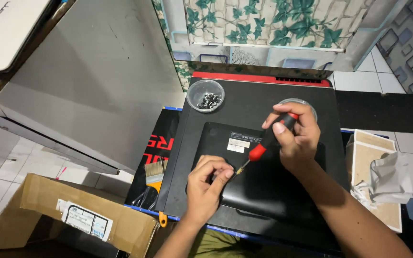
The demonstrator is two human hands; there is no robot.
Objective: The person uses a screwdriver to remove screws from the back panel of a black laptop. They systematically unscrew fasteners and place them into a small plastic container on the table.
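Screw work on a small black panel, which lies underside up on a larger black laptop, itself on a dark mat over the table. Right hand is closed around the red-and-black handle of a screwdriver, shaft slanting down and left, tip meeting the panel near its left edge. Left hand is pinched, fingertips gathered just beside the tip; whether they hold a screw or only steady the bit is too small to tell. A clear bowl with dark screws stands on the laptop's far left corner, well apart from the hands; a second clear dish shows partly behind the right hand. A brush lies on the mat to the left, a cardboard box on the floor beyond. Judged step: driving or loosening one screw at the panel's left side. The next move calls for the tip seated squarely in the head, the shaft brought nearer upright, light downward pressure, and the left fingers clear of the bit yet close enough to catch the screw.
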